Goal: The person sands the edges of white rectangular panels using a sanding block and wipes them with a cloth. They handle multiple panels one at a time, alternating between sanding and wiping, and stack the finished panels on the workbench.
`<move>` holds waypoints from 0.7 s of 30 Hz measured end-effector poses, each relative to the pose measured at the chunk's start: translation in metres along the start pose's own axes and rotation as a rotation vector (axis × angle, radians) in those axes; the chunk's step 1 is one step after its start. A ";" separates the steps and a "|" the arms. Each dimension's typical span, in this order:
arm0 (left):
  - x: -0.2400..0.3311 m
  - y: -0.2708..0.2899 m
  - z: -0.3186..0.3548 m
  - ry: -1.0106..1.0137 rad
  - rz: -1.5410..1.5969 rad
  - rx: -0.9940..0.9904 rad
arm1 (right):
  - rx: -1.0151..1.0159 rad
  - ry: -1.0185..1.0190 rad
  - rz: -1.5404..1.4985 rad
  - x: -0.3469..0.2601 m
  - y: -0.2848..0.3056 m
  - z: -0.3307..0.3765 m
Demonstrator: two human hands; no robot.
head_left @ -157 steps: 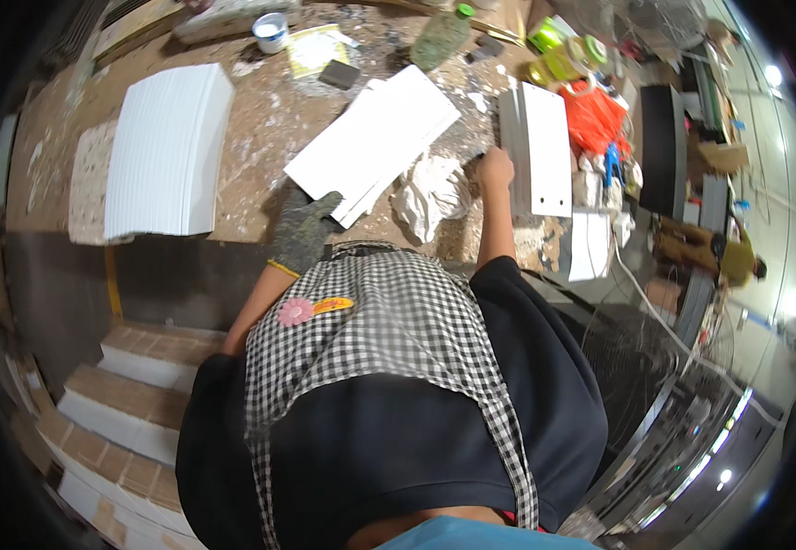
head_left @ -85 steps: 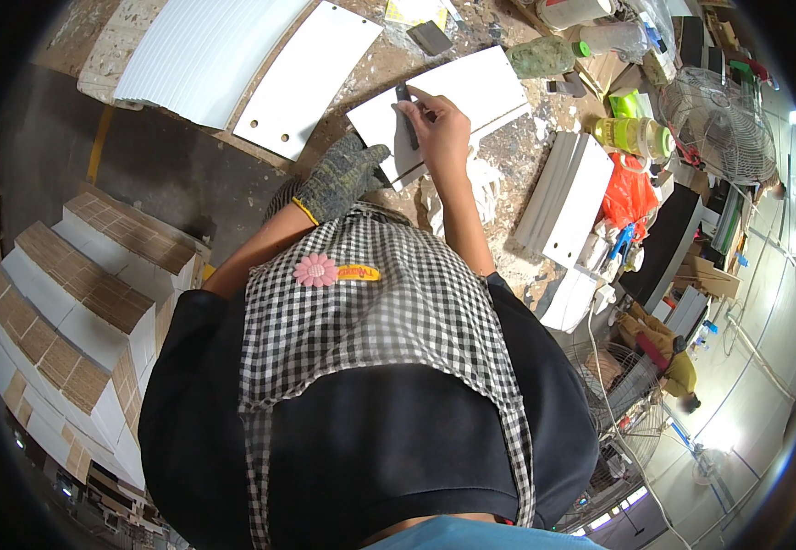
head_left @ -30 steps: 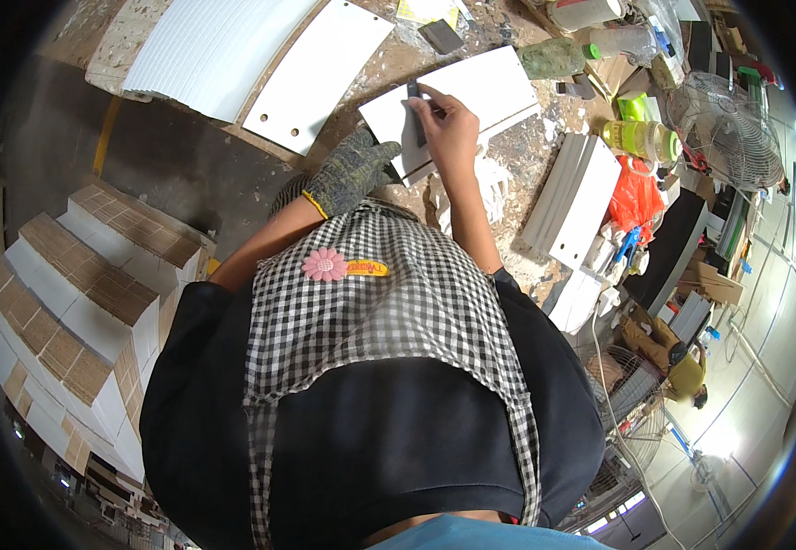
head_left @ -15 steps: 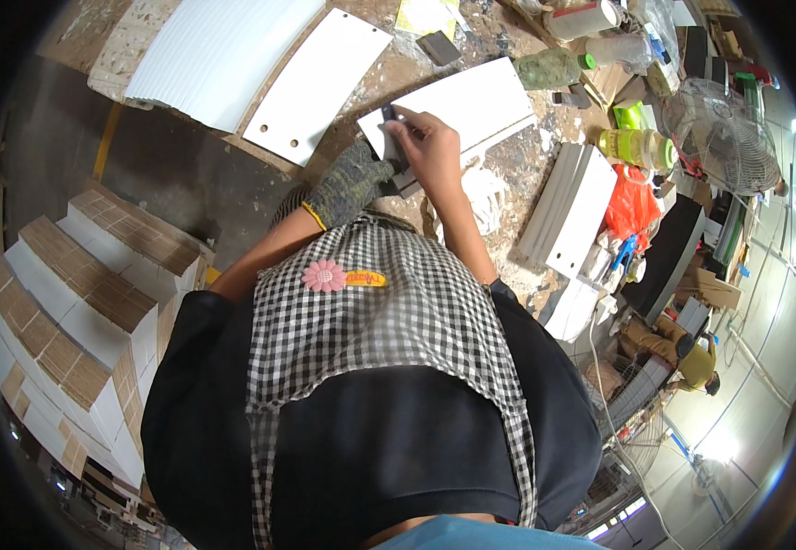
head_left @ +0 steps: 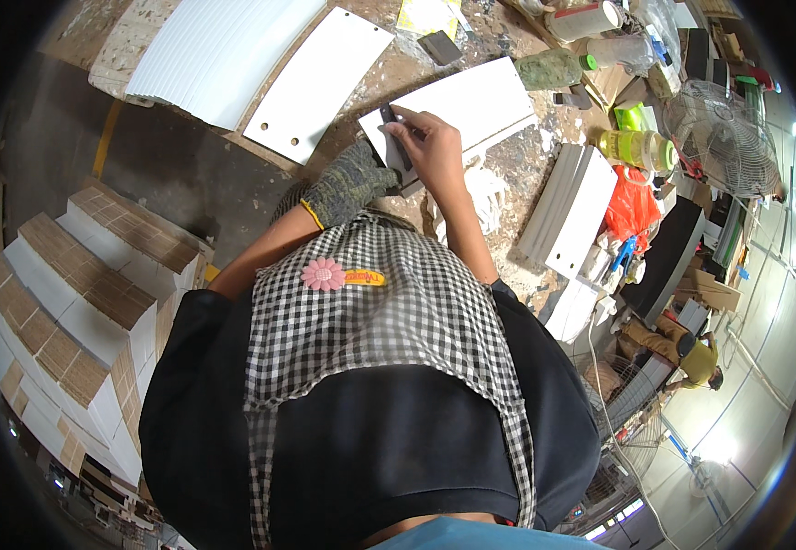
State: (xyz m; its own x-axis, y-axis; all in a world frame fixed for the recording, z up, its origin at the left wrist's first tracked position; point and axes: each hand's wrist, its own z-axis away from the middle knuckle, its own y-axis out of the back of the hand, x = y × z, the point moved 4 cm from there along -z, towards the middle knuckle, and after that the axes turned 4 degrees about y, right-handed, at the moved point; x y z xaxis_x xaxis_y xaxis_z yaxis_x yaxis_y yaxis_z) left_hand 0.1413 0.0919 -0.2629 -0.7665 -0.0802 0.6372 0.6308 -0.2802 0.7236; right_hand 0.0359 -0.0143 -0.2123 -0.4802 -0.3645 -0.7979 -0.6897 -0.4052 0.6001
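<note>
A white panel (head_left: 471, 96) lies on the worktable in front of me. Across its left end runs a narrow dark strip (head_left: 388, 115), partly hidden by my fingers. My bare right hand (head_left: 430, 147) pinches this strip between thumb and fingers, against the panel's face. My left hand (head_left: 348, 183), in a dark grey knitted glove with a yellow cuff, is closed at the panel's near left corner; its fingertips are partly hidden. Left of it lies another white panel (head_left: 320, 82) with holes near its ends. Beyond my hands is a small dark block (head_left: 440, 47).
A stack of white panels (head_left: 219, 60) stands at the table's left, another stack (head_left: 563, 211) at the right. Bottles (head_left: 545, 70), a red plastic bag (head_left: 632, 206) and a fan (head_left: 724, 137) crowd the right side. Stacked boards (head_left: 95, 302) stand lower left. A person (head_left: 691, 357) is far right.
The dark strip has shifted slightly and more of its length shows along the panel's end. My right hand has barely moved; my left hand stays at the corner.
</note>
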 end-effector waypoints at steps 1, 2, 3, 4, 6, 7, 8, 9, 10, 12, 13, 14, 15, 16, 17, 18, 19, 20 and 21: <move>0.000 0.001 0.001 0.022 0.020 0.010 | 0.038 -0.041 -0.003 0.002 0.002 0.000; 0.000 0.002 0.002 0.064 0.041 -0.014 | 0.072 -0.086 -0.011 0.004 0.003 0.000; 0.002 0.004 0.002 0.037 0.037 0.022 | 0.071 -0.092 0.022 0.005 0.003 0.000; 0.003 0.005 0.002 0.030 0.034 0.024 | 0.040 -0.056 0.017 0.003 0.001 0.000; 0.002 0.005 0.001 0.040 0.016 -0.010 | -0.028 -0.014 0.016 0.000 -0.002 0.001; 0.001 0.003 0.001 0.056 0.002 -0.049 | -0.003 -0.047 0.003 0.001 -0.001 0.002; 0.000 0.002 0.000 0.054 0.017 -0.052 | 0.030 -0.050 -0.013 0.000 0.000 0.003; -0.001 0.001 0.000 0.052 0.032 -0.054 | 0.052 -0.061 -0.029 -0.001 0.000 0.004; -0.001 0.001 -0.001 0.032 0.073 -0.020 | 0.074 -0.071 -0.045 -0.001 0.001 0.004; -0.003 0.000 -0.001 0.015 0.104 0.005 | 0.026 -0.060 -0.018 -0.003 -0.001 0.004; -0.004 -0.002 -0.001 0.017 0.095 -0.006 | 0.002 -0.055 -0.004 -0.004 -0.002 0.004; -0.005 -0.004 -0.002 0.059 0.099 -0.029 | 0.030 -0.067 -0.006 -0.004 -0.001 0.004; -0.004 -0.004 -0.002 0.044 0.094 -0.026 | 0.056 -0.080 -0.007 -0.003 0.000 0.003; -0.005 -0.004 -0.002 0.070 0.102 -0.033 | 0.064 -0.094 -0.016 -0.002 0.000 0.003; -0.005 -0.004 -0.003 0.096 0.109 -0.041 | 0.041 -0.070 0.009 -0.003 -0.001 0.003; -0.005 -0.003 -0.003 0.135 0.170 -0.038 | 0.002 -0.048 0.027 -0.004 -0.002 0.003; -0.006 -0.002 -0.002 0.174 0.232 -0.035 | -0.024 -0.041 0.059 -0.005 -0.004 0.004; -0.006 0.000 -0.002 0.212 0.294 -0.032 | -0.001 -0.061 0.026 -0.004 -0.003 0.004; -0.003 0.001 -0.002 0.160 0.239 -0.032 | 0.035 -0.097 0.009 -0.002 -0.002 0.005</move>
State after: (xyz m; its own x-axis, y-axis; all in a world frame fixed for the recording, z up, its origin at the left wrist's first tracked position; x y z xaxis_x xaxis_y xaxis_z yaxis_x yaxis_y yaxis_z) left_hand 0.1440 0.0899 -0.2642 -0.6075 -0.2964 0.7369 0.7936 -0.2649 0.5477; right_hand 0.0356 -0.0089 -0.2117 -0.5352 -0.2847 -0.7953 -0.7028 -0.3723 0.6062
